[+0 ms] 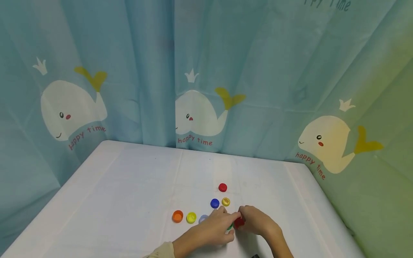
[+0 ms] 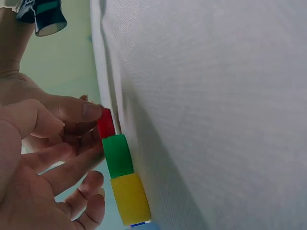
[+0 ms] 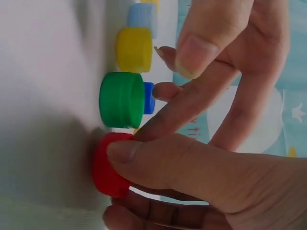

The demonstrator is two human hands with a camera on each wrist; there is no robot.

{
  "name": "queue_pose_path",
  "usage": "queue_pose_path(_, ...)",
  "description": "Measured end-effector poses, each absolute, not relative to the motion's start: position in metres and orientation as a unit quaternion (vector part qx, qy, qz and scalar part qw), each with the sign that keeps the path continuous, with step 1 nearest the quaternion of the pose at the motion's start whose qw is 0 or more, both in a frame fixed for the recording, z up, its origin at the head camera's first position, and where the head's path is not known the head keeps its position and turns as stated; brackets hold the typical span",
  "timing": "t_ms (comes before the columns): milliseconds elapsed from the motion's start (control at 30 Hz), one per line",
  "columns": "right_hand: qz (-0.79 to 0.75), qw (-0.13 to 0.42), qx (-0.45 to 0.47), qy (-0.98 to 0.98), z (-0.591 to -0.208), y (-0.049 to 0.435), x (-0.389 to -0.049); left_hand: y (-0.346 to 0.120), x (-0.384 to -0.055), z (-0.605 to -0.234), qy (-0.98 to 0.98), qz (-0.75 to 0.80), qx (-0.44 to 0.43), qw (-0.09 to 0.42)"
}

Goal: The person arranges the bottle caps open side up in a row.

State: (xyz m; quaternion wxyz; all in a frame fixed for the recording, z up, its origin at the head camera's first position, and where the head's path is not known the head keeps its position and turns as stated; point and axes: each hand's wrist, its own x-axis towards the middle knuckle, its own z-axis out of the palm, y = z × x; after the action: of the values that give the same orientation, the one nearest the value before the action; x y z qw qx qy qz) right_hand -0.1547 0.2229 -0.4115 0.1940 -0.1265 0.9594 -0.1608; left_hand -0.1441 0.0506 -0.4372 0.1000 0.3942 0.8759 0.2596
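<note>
On the white table, my left hand has thumb and finger apart, gripping nothing, beside the green cap; my right hand pinches the red cap. Left from that grip run green, a yellow cap, a light blue cap, a bright yellow cap and an orange cap: I judge 5 lined up, the red not yet released; beyond the grip, a blue cap, gold cap and far red cap lie outside the row
</note>
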Motion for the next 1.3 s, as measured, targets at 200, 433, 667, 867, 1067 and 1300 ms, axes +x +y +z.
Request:
queue_pose_path(200,-0.158,0.201,-0.125,0.959,-0.416,0.22,-0.153,0.05,-0.142,-0.436,0.876,0.26,0.391,0.114)
queue_pose_path(433,-0.174,0.211,-0.114,0.955,-0.41,0.224,-0.152,0.042,-0.142,-0.433,0.882,0.277,0.362,0.117)
queue_pose_path(667,-0.205,0.16,-0.112,0.959,-0.403,0.225,-0.153,0.016,-0.154,-0.421,0.916,0.254,0.298,0.085)
queue_pose_path(867,-0.231,0.104,-0.158,0.954,-0.403,0.218,-0.161,-0.001,-0.166,-0.408,0.935,0.242,0.254,0.057)
queue_pose_path(1067,-0.226,0.082,-0.224,0.945,-0.4,0.204,-0.178,-0.006,-0.183,-0.405,0.936,0.242,0.247,0.065)
queue_pose_path(1300,-0.206,0.085,-0.251,0.942,-0.41,0.193,-0.195,-0.001,-0.199,-0.407,0.933,0.252,0.227,0.118)
